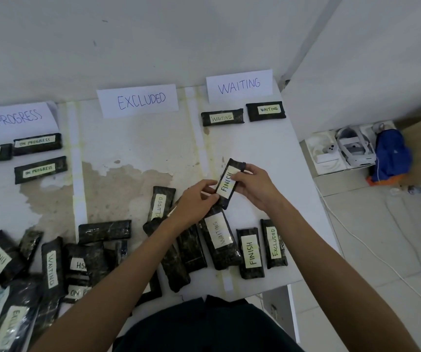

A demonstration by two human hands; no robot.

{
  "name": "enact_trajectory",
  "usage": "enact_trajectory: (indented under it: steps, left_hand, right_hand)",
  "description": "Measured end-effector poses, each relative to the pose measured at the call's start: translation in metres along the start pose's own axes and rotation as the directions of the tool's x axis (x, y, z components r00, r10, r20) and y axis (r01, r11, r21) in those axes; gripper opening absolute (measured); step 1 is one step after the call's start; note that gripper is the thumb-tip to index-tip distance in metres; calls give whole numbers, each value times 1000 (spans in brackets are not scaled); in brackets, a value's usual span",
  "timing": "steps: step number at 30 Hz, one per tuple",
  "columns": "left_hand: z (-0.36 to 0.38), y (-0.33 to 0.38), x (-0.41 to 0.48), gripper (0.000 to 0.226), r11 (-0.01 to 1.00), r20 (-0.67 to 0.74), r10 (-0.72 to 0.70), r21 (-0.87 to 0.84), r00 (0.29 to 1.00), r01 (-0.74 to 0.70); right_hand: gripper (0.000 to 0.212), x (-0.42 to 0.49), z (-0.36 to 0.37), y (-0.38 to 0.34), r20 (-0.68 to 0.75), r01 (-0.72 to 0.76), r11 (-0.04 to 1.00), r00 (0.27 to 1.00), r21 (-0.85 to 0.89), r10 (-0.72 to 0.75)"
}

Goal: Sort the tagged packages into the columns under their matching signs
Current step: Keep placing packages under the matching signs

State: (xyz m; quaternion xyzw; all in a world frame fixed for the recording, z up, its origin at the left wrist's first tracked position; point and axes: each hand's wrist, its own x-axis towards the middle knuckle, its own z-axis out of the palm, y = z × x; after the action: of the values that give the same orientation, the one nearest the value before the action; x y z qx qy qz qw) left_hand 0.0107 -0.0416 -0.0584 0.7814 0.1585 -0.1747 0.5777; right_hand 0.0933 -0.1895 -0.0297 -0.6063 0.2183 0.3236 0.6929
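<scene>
— Well, what lies before you?
— Your white table point(267, 153), with three paper signs along its far edge: the ON PROGRESS sign point(13, 120), the EXCLUDED sign point(138, 100) and the WAITING sign point(239, 85)
— And the packages?
— A loose heap point(51, 268) of black packages sits at your near left. Three ON PROGRESS packages point(40, 169) lie under their sign, two WAITING packages point(222, 117) under theirs. Near your right edge a third package tagged WAITING point(220, 237), a lying FINISH package point(251, 252) and an EXCLUDED package point(274, 243) lie side by side
— And your hands?
— Both hold the raised FINISH package point(227, 182) over the table, in the strip under the WAITING sign. Your left hand point(199, 199) pinches its near end; your right hand point(252, 186) curls round its far end
</scene>
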Motion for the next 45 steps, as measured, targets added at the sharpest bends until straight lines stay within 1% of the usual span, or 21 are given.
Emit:
enact_trajectory:
  steps: [4,5,6,7,8,9,10,12,13,14,15,17,19,20,21,23,25,29,32,37,45]
  left_hand:
    - [-2,1,1,26,993,-29,-58,-103,998,55]
    - [-4,1,1,27,993,-39,-56,-106,998,52]
    - [-7,1,0,28,994,-53,-45,-100,998,40]
    - [-12,1,-1,29,996,-71,-31,-87,997,25]
    - [-17,-1,-1,31,998,-91,-16,-64,996,10]
    - [-22,-2,-2,32,999,-106,-5,-35,994,2]
    - [-29,-4,-3,32,1000,-113,2,-6,994,-3]
    - [-42,-7,-7,32,999,-105,6,47,994,-1]
    - [-49,-10,-9,32,997,-91,6,78,996,1]
    - [-56,-12,-13,32,994,-79,10,111,997,-1]
    - [-64,-15,-17,32,990,-73,14,143,997,-3]
    - [-77,-22,-26,32,985,-87,7,174,996,8]
    - [-93,-30,-41,32,980,-146,3,197,989,26]
    - [-99,-34,-48,33,968,-189,23,249,982,25]
    - [-106,-38,-54,35,939,-235,64,342,970,21]
    - [-127,-50,-75,44,825,-312,176,564,934,33]
    - [-148,-63,-95,56,743,-350,240,667,905,60]
    - [-187,-92,-131,53,730,-435,234,669,869,138]
    - [-218,-112,-158,53,756,-482,182,626,857,192]
    - [-277,-147,-197,49,776,-555,131,573,822,263]
    - [-385,-207,-230,46,802,-625,46,488,779,345]
  right_hand:
    - [28,-2,10,6,-25,-4,1000,1000,27,5]
    - [34,-2,12,8,-37,17,999,999,-36,-19]
    - [43,-1,12,10,-52,70,981,995,-179,-80]
    - [53,-1,11,11,-36,157,914,982,-374,-184]
    - [63,-1,9,10,42,273,783,952,-559,-302]
    - [67,-1,8,9,175,399,593,900,-700,-399]
    - [68,0,8,9,328,505,369,833,-780,-445]
    - [59,0,13,8,569,613,-41,705,-789,-423]
    - [55,0,18,8,646,635,-184,646,-751,-406]
    - [51,0,25,10,704,653,-277,595,-705,-387]
    - [47,-1,32,11,745,671,-329,563,-664,-357]
    - [44,-3,48,14,798,711,-364,531,-602,-285]
    - [45,-4,64,19,825,743,-359,513,-565,-236]
    - [47,-4,70,21,826,751,-346,512,-563,-234]
    - [48,-4,75,23,823,755,-328,516,-568,-236]
    - [49,-7,95,29,825,770,-299,514,-564,-233]
    - [46,-11,118,35,831,782,-283,507,-556,-229]
    - [44,-18,167,51,841,797,-267,502,-541,-204]
    - [45,-27,208,63,835,805,-225,517,-549,-188]
    - [43,-39,285,86,857,832,-203,501,-516,-122]
    - [44,-42,414,123,855,832,-197,498,-518,-146]
